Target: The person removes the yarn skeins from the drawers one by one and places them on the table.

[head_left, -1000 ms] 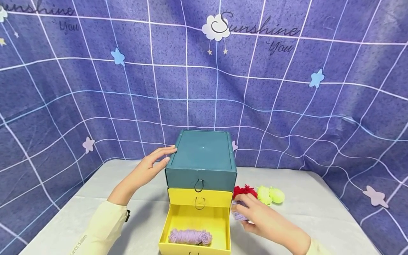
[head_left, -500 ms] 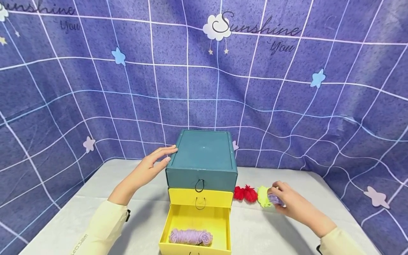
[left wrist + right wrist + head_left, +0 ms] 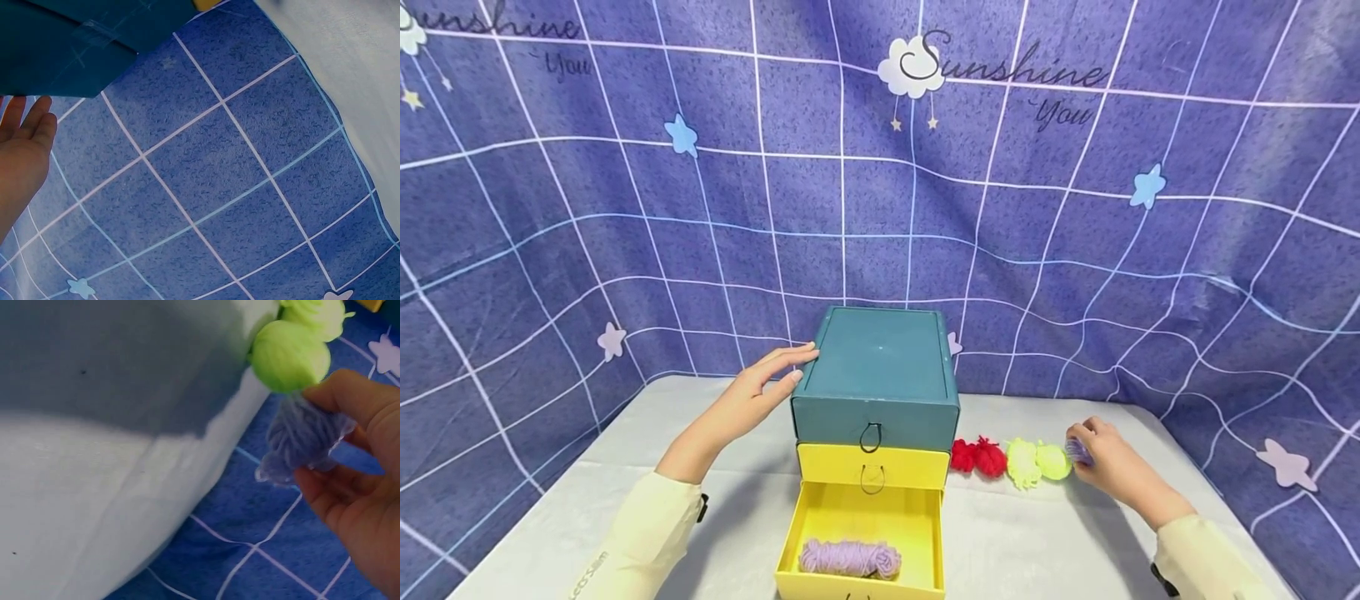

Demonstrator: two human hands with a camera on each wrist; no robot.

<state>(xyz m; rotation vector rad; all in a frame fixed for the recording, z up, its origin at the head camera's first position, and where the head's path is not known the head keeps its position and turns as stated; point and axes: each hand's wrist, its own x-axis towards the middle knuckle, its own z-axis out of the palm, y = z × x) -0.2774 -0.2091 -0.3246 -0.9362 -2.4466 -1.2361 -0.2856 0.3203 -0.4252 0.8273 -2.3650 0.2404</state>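
Observation:
My left hand rests with extended fingers against the left top edge of a teal drawer box. In the right wrist view, my right hand pinches a small purple yarn ball, partly in clear wrap, between thumb and fingers. It is at the right end of a row of yarn balls, beside a smooth yellow-green yarn ball. Left of that one lie a looser yellow-green yarn ball and red yarn balls. A lavender yarn skein lies in the pulled-out yellow drawer.
A yellow drawer front with a cord loop sits pushed in, between the teal top and the pulled-out drawer. White cloth covers the table. A blue grid-patterned curtain hangs behind and at both sides.
My right hand has carried the purple yarn ball rightward from beside the drawers, past the red and yellow-green balls, to the row's right end. My left hand has stayed on the box.

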